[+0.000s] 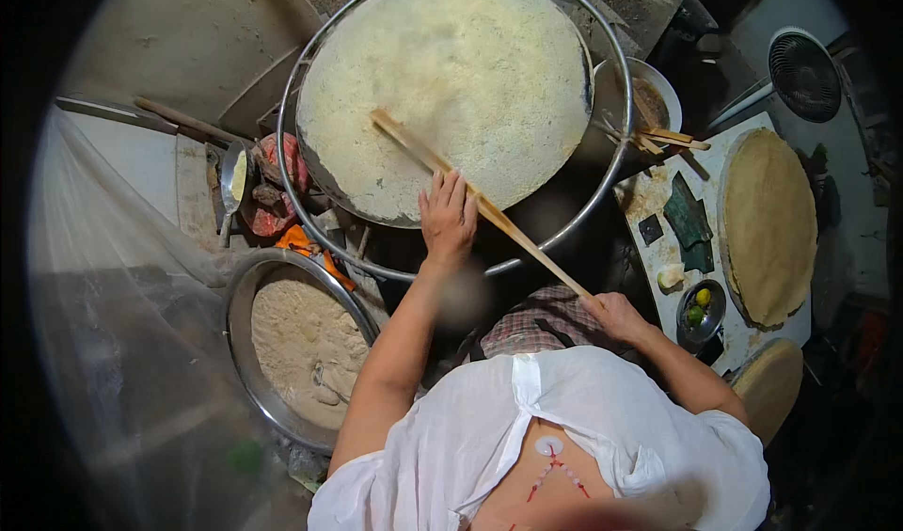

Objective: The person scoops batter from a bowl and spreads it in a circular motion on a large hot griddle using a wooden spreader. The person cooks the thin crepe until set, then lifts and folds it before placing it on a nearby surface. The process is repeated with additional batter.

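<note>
A large round griddle point(555, 79) is spread with a pale, thin layer of batter point(451, 51), with a little blurred haze over it. A long, flat wooden spatula point(527, 239) slants across its near side, the far end on the batter layer. My right hand point(616, 316) is closed round the near end of the handle, close to my body. Farther up, my left hand point(449, 216) lies against the spatula's middle, fingers stretched out and their tips touching the wood. The left palm is hidden.
A metal ring point(621, 145) surrounds the griddle. At left stand a metal basin point(237, 319) of thick batter and a ladle point(232, 183). On the right, a white table point(663, 282) bears a stack of flatbreads point(769, 225) and a bowl point(702, 329) of limes. A fan point(802, 75) stands beyond.
</note>
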Available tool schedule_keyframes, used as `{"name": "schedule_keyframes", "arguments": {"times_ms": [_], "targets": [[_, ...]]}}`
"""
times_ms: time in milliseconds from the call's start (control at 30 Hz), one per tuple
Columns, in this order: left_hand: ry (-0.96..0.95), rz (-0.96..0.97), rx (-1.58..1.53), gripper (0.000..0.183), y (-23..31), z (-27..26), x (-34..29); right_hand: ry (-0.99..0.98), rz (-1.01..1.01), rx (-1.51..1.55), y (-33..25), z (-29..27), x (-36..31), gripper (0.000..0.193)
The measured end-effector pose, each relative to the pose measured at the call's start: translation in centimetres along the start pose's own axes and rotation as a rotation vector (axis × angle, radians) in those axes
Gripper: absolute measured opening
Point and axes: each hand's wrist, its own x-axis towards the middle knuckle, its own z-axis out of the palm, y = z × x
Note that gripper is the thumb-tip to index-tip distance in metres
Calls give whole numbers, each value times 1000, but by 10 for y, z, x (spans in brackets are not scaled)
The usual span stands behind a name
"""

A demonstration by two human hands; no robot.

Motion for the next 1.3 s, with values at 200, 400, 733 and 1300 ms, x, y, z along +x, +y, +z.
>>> {"name": "schedule_keyframes", "arguments": {"times_ms": [200, 400, 733, 1300], "targets": [[-1, 222, -69, 49, 27, 29, -80, 313, 49, -271, 65, 23, -65, 51], [-162, 327, -333, 56, 104, 74, -37, 515, 167, -97, 141, 68, -94, 48], [-51, 192, -130, 46, 85, 73, 82, -12, 236, 491, 49, -37, -14, 57], [-25, 241, -225, 45, 56, 43, -47, 275, 202, -113, 56, 35, -86, 53]]}}
